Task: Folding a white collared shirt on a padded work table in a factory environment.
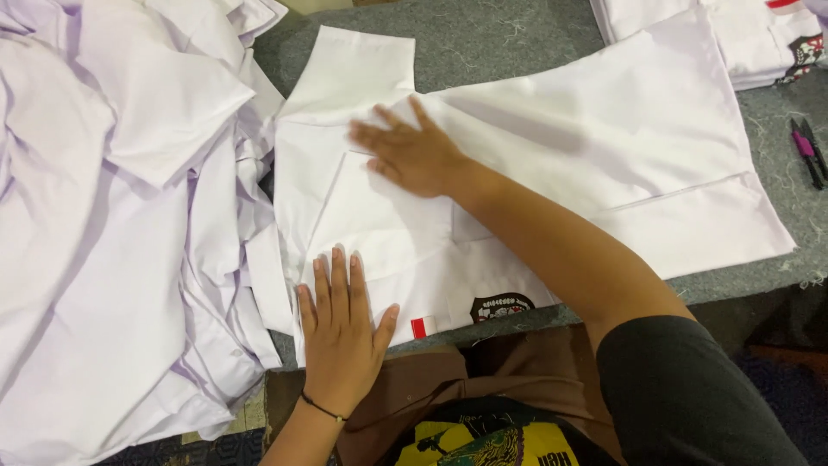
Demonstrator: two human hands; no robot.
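A white shirt [604,147] lies spread on the grey table [483,39], with a dark embroidered badge and a small red and white patch near its front edge. My left hand [341,332] presses flat on the shirt's near left corner, fingers together, a thin black band on the wrist. My right hand [414,155] lies flat further back on a folded part of the same shirt, fingers spread and pointing left. Neither hand grips anything.
A large heap of crumpled white shirts [112,216] fills the left side. Folded white shirts [759,39] are stacked at the back right. Small thread snips with a purple handle [806,151] lie at the right edge. Loose threads litter the table.
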